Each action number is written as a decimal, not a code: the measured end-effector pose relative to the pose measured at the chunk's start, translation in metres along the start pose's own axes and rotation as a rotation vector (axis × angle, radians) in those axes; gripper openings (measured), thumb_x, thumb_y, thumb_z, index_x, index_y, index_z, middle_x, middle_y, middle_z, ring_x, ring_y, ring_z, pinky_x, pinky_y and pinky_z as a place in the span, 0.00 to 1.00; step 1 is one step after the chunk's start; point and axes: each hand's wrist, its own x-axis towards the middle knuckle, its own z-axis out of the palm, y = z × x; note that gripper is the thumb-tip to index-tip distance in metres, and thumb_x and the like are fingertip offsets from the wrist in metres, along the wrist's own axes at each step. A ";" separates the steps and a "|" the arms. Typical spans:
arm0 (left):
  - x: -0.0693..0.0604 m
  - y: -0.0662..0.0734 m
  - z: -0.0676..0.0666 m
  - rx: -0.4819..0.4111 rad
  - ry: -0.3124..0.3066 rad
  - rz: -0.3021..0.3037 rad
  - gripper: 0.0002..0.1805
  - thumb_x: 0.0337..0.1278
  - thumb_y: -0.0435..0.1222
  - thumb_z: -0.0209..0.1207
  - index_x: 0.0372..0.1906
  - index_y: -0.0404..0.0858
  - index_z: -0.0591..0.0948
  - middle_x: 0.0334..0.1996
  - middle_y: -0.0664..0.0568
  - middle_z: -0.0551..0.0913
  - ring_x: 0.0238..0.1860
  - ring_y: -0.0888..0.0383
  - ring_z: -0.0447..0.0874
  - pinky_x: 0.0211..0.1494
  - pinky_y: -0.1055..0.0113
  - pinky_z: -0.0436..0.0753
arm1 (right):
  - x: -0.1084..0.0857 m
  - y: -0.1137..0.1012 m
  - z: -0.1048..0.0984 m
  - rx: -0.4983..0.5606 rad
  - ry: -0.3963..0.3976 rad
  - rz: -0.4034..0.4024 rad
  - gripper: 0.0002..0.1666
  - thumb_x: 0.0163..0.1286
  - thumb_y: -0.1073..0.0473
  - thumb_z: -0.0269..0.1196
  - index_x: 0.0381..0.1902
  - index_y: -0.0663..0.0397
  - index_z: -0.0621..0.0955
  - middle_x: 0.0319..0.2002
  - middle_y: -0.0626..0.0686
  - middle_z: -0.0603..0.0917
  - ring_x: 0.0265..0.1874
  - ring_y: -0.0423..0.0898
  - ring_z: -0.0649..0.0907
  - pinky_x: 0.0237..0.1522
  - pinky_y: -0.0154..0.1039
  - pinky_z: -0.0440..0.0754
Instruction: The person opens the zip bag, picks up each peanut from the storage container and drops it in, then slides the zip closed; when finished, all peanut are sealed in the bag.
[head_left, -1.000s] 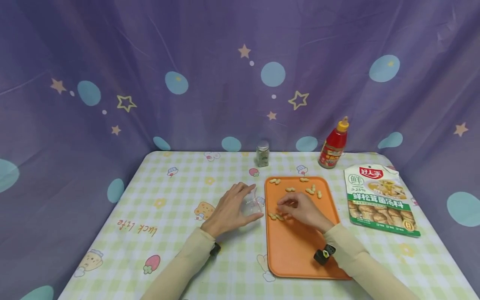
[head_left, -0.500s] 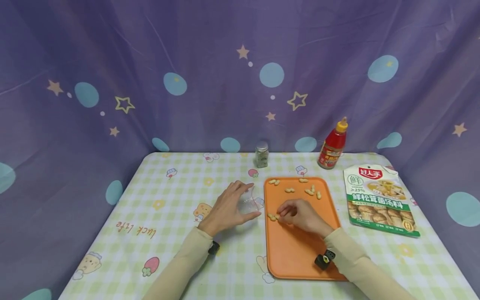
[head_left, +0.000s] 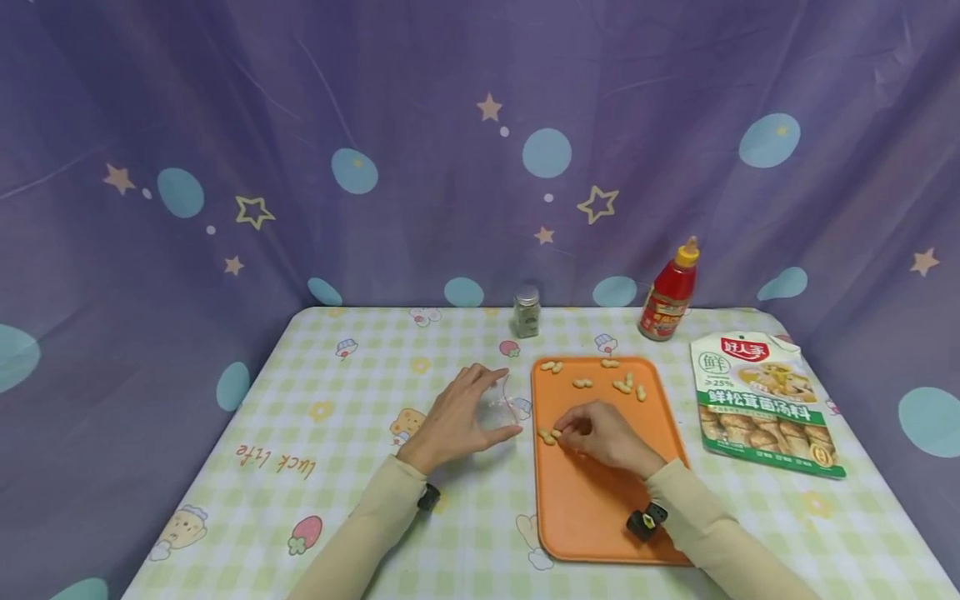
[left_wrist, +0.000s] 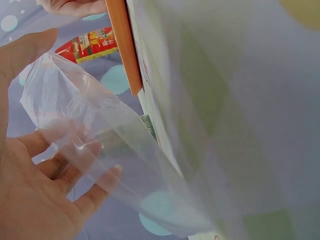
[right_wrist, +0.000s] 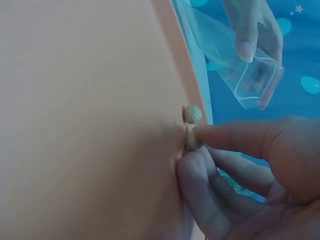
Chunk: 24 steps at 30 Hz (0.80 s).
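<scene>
My left hand [head_left: 450, 421] holds a clear zip bag [head_left: 495, 408] upright by its mouth, thumb at one side and fingers at the other. In the left wrist view the bag [left_wrist: 85, 105] stands spread apart at the mouth, and no contents show in it. Over the orange tray [head_left: 585, 517], my right hand [head_left: 607, 437] pinches an unshelled peanut [right_wrist: 194, 140] between thumb and fingers, low against the tray surface. Another peanut [right_wrist: 193, 114] lies right beside it. Several more peanuts, one of them a far-left peanut [head_left: 552, 366], lie scattered over the tray's far part.
Behind the tray stand a small spice jar [head_left: 527, 312] and a red sauce bottle [head_left: 667, 296] with a yellow cap. A mushroom soup seasoning pouch [head_left: 765, 404] lies flat right of the tray. A checked cloth [head_left: 352, 433] covers the table; a purple curtain hangs behind.
My right hand has come down slightly, and its fingertips have met at the peanut near the tray's left edge. The left hand and bag have hardly moved.
</scene>
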 end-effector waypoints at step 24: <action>-0.001 -0.001 0.002 0.029 -0.001 0.007 0.49 0.52 0.66 0.70 0.76 0.49 0.71 0.57 0.58 0.77 0.52 0.61 0.73 0.55 0.62 0.81 | 0.023 -0.033 -0.009 0.085 0.063 -0.058 0.11 0.73 0.61 0.66 0.51 0.52 0.89 0.45 0.52 0.91 0.43 0.44 0.87 0.52 0.45 0.85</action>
